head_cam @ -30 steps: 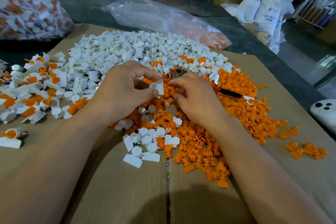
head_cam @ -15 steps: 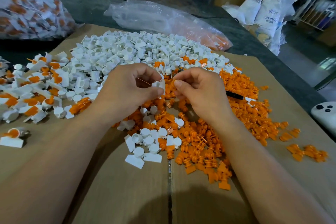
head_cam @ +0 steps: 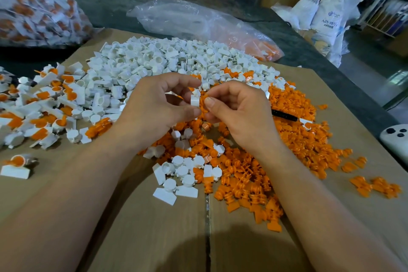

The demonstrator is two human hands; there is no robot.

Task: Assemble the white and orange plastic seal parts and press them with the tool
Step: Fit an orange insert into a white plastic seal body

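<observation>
**White and orange seal parts, held in hand**

Head view. Left hand [head_cam: 154, 106] pinches a white seal part [head_cam: 194, 100] between thumb and curled fingers. Right hand [head_cam: 238, 112] pinches an orange seal part [head_cam: 202, 104] against it, above the cardboard sheet [head_cam: 154, 227]. White pile [head_cam: 154, 62] far; orange pile [head_cam: 293, 134] right and near; assembled seals [head_cam: 44, 104] left. Black tool handle [head_cam: 284, 115] lies on the orange pile, just right of the right hand. Clear bag [head_cam: 187, 17] far on the table [head_cam: 106, 2].
</observation>
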